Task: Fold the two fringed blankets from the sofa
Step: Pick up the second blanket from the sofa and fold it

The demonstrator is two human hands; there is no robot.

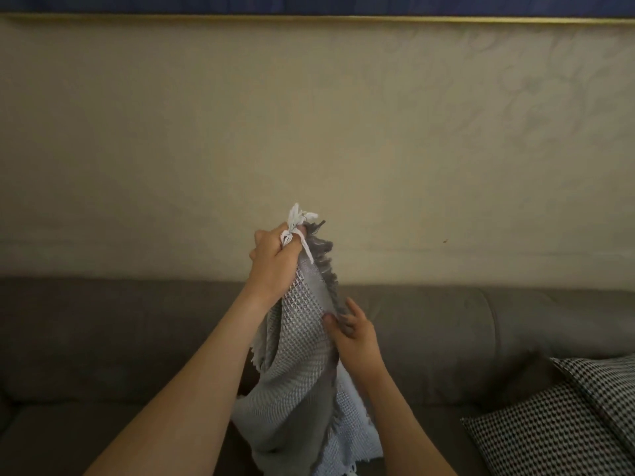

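A pale grey waffle-weave blanket [299,379] with white and dark grey fringe hangs bunched in front of me, its lower part trailing onto the sofa seat. My left hand [273,261] grips its top corner high up, white tassels sticking out above the fist. Lower and to the right, my right hand [350,329] pinches the dark fringed edge of the same blanket between thumb and fingers. Only one blanket is distinguishable; whether the darker folds belong to a second one I cannot tell.
A grey sofa [120,338] runs across the lower view, its back against a beige wall [309,132]. Black-and-white patterned cushions [563,417] lie on the seat at the right. A gold-edged frame [309,18] hangs along the top.
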